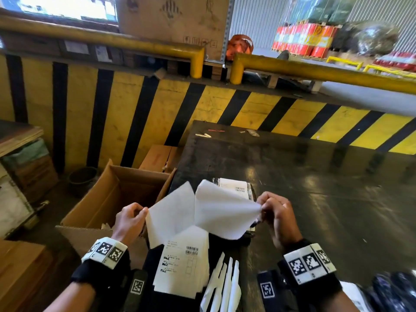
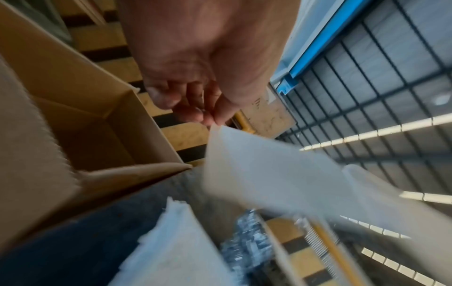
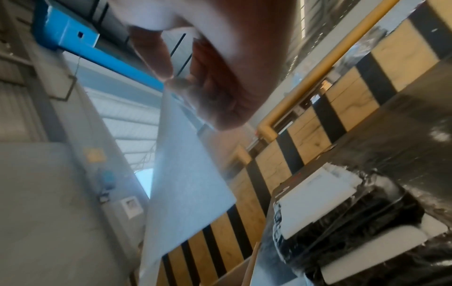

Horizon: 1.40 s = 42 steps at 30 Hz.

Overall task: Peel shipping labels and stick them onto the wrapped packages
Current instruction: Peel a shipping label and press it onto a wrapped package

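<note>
Both hands, left [image 1: 129,218] and right [image 1: 275,212], pinched half-split sheets [image 1: 203,212]; my head view alone showed the printed stack [image 1: 183,264], wrist views blurred.

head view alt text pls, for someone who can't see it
Two hands peel a shipping label apart above a dark table: the left hand pinches one white sheet, the right hand the other. Behind lies a black wrapped package, already labelled; printed labels sit below, an open cardboard box to the left.
</note>
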Tool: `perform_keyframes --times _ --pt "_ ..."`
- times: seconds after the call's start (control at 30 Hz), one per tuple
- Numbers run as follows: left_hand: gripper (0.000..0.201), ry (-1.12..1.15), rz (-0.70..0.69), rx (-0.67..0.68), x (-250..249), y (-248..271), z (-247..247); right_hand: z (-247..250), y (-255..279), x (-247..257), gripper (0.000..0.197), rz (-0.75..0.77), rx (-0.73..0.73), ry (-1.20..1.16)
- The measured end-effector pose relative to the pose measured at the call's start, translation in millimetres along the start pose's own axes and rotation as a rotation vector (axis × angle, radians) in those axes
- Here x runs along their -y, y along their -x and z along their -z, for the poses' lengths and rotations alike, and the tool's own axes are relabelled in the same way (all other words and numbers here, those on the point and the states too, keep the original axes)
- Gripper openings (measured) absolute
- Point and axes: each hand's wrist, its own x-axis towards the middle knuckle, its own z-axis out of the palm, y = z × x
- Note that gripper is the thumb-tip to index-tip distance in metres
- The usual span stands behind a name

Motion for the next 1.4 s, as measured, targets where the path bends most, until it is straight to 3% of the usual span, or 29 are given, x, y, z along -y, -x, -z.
perform_keyframes --times 0.1,0.23,0.43,0.57,0.77,0.9,1.03,1.1,1.2,1.27,1.4 --pt "0.02 -0.122 0.01 -0.109 11.5 -2.5 -1.9 17.4 -5.7 4.8 0.015 0.042 -0.113 -0.154" --pt "0.021 0.088 -0.102 -0.133 -6.9 12.7 -4.3 23.9 -4.1 4.1 0.014 0.038 -0.093 -0.065" --pt "0.026 0.322 -0.277 -0.075 -53.2 29.3 -17.5 3.2 12.7 -29.2 0.032 -0.3 0.3 0.499" --pt "0.038 0.399 -0.312 -0.076 -64.3 38.1 -25.5 -1.9 26.7 -63.7 0.023 -0.548 0.571 0.736" --pt "0.022 0.356 -0.36 -0.121 -64.1 50.4 -44.6 -11.8 44.3 -89.0 0.018 -0.552 0.693 0.865" --pt "0.044 0.373 -0.402 -0.114 -63.3 60.0 -53.4 -11.1 45.5 -94.5 0.026 -0.518 0.73 0.873" --pt "0.058 0.439 -0.423 -0.093 -66.2 66.5 -58.2 -14.4 43.4 -86.2 0.032 -0.425 0.617 0.669" --pt "0.06 0.443 -0.445 -0.087 -67.9 69.2 -61.5 -23.6 40.4 -72.5 0.039 -0.366 0.47 0.413" --pt "0.046 0.36 -0.542 -0.083 -74.1 78.1 -68.2 -41.2 31.7 -49.4 0.052 -0.285 0.179 -0.022" --pt "0.042 0.303 -0.612 -0.074 -81.4 85.9 -75.2 -45.8 25.4 -36.2 0.048 -0.231 0.038 -0.155" --pt "0.045 0.266 -0.701 -0.007 -87.9 91.6 -83.6 -43.0 13.9 -30.5 0.029 -0.184 -0.09 -0.168"
